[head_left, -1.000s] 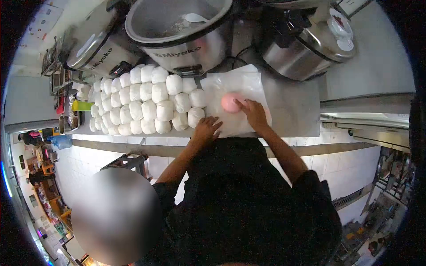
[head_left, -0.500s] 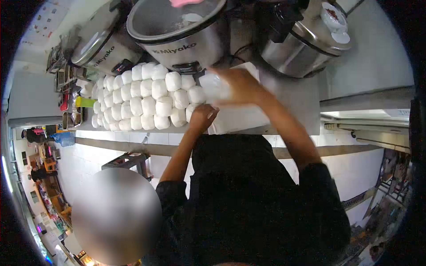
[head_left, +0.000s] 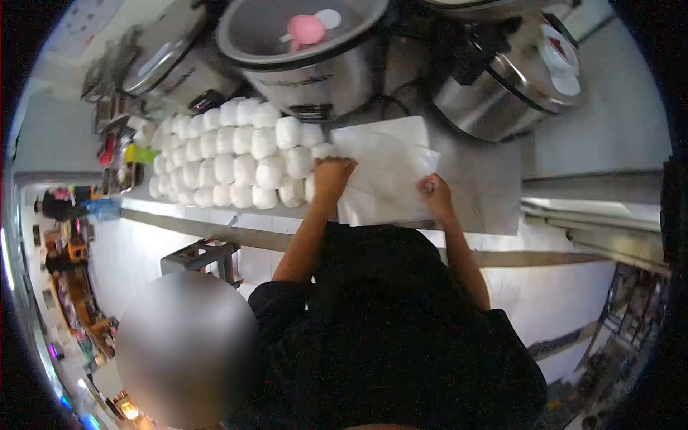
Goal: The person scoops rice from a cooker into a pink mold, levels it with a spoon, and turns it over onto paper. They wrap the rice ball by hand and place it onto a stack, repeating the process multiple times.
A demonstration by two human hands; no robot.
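Note:
Several white wrapped bundles (head_left: pixel 244 170) are packed in stacked rows on the metal counter. At the right end of these rows my left hand (head_left: pixel 332 178) rests against a bundle, with its thumb apart from the fingers. To its right lies a pile of white paper sheets (head_left: pixel 380 172), the top one creased. My right hand (head_left: pixel 436 195) pinches the right edge of the sheets, where a thin, shiny corner lifts up. What lies beneath my left fingers is hidden.
Behind the bundles stands an uncovered rice cooker (head_left: pixel 301 82) holding a pink scoop (head_left: pixel 307 30). Lidded cookers stand at left (head_left: pixel 168 75) and right (head_left: pixel 480 104); a small white dish (head_left: pixel 557 50) rests on the right lid. A stool (head_left: pixel 201 256) stands below the counter.
My right hand has let go of a blurred white item near the bundles and moved right to the sheets' edge. My left hand has shifted slightly upward. The pink scoop shows more fully.

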